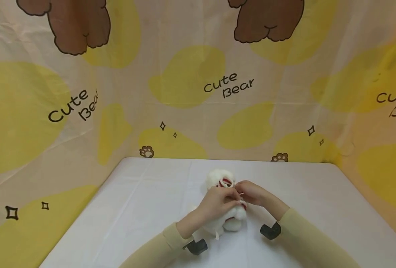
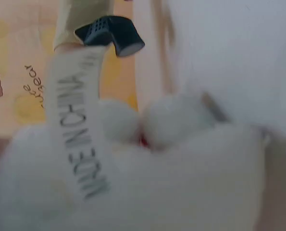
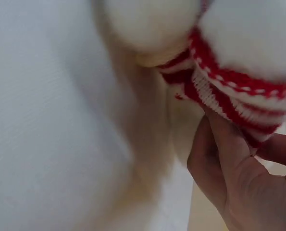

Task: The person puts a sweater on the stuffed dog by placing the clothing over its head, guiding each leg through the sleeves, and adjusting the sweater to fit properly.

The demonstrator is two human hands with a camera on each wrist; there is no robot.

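On white table point(image 1: 318, 208), both hands' fingers point(image 1: 231, 195) pinch plush toy point(image 1: 232, 219).

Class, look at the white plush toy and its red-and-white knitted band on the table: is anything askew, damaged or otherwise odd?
Nothing looks damaged or spilled. The white plush toy lies on the white table instead of sitting up, while the left hand and the right hand work on it. The right hand pinches its red-and-white knitted band, which looks bunched. A printed white label sticks out.

Bright, even light; blurred wrist views
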